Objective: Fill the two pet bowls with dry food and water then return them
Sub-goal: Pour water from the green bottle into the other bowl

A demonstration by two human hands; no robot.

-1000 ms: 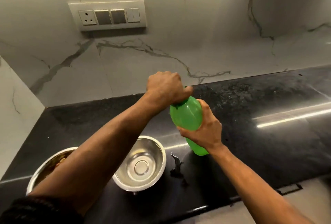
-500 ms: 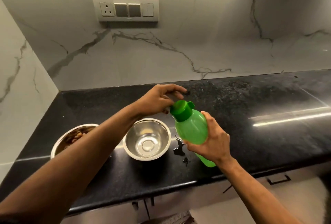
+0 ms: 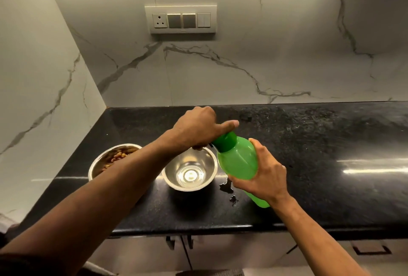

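**A:** In the head view, where is your bottle?

**B:** Your green bottle [image 3: 239,160] is in the air, just right of the shiny bowl [image 3: 190,168]. It leans. Its cap end points up, far and left, toward the bowl. Its bottom end points near and right, toward you. The cap [image 3: 224,142] sits just above the bowl's far right rim.

**A:** So which way must you go to pour?

**B:** I think you only need to tip it a bit more to the left. The bowl is right there under the spout. It looks like it holds just a little water, if any, so it is not full yet.

**A:** What are your hands doing?

**B:** Your right hand [image 3: 262,172] is wrapped around the fat middle of the bottle. Your left hand [image 3: 196,130] is at the cap, fingers curled, thumb laid along the top of it. I cannot tell if the spout is open.

**A:** Which hand is nearer the bowl?

**B:** Your left one. Its arm crosses over the other bowl [image 3: 110,160], the one on the left with brown dry food in it.

**A:** Anything else?

**B:** A small wet spill [image 3: 226,187] lies on the black tabletop [image 3: 331,154], between the shiny bowl and your right hand.
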